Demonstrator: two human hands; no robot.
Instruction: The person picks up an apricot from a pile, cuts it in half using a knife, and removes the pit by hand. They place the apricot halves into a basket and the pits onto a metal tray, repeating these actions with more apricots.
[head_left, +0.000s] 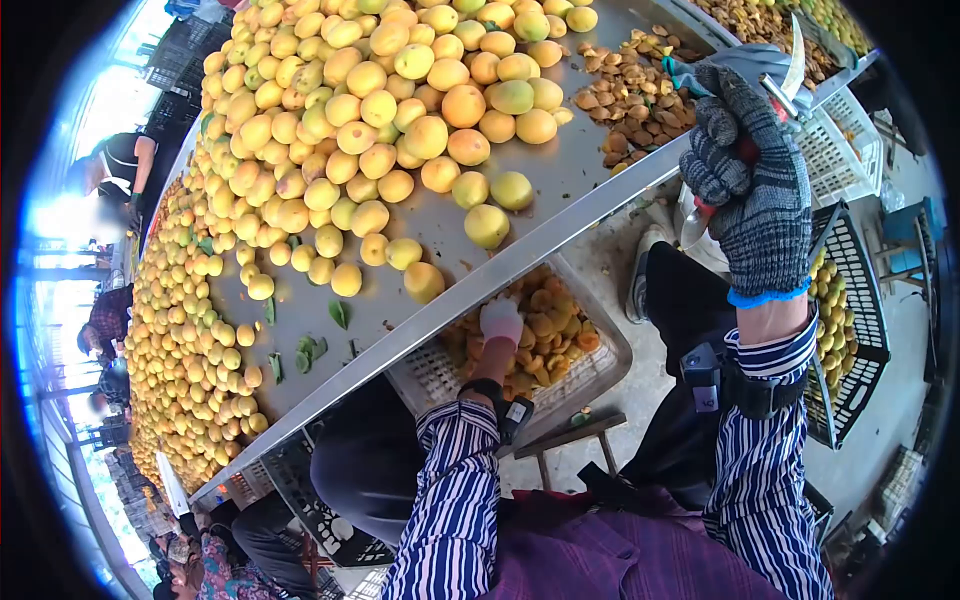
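My left hand (502, 322), in a pale glove, reaches into a white basket (420, 372) of halved apricots (540, 330) below the metal table's edge. Its fingers are partly lost among the fruit and I cannot make out whether it holds any. On the right, my right hand (745, 160), in a grey knitted glove, is wrapped round a red-handled tool beside the table edge. A curved blade (796, 55) shows above the glove. Whole apricots (400, 130) are heaped on the metal table (480, 290). A pile of pits (640, 100) lies near my right hand.
A black crate (875, 340) of apricots and white crates (835, 150) stand at the right. Below the table is a small wooden stool (570, 435). Loose leaves (310, 350) lie on the metal. Several other people are along the table's far left side.
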